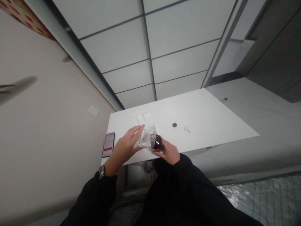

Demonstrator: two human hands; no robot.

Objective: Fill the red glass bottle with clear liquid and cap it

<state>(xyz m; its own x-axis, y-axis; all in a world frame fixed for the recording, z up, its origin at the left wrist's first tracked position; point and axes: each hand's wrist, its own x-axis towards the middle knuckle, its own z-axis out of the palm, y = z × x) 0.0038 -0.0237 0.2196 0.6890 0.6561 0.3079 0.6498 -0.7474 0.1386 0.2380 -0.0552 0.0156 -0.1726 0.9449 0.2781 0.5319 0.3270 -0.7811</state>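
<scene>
My left hand [127, 144] grips a clear plastic bag [144, 138] between its thumb and fingers above the white table [199, 113]. A shiny dark red round object [157, 142] is wrapped by the fingers of my right hand [169, 151], at the bag's right edge. Small silvery metal rings [152, 136] show where the bag meets the round object; whether they lie inside the bag I cannot tell. More clear plastic bags [143, 118] lie on the table just beyond my left fingers.
On the table's left end lies a phone [108, 145] with its screen lit. A small dark disc [174, 125] and a small whitish item [187, 129] lie right of my hands. White panelled doors [131, 47] stand behind; a wall with an outlet [93, 111] is at left.
</scene>
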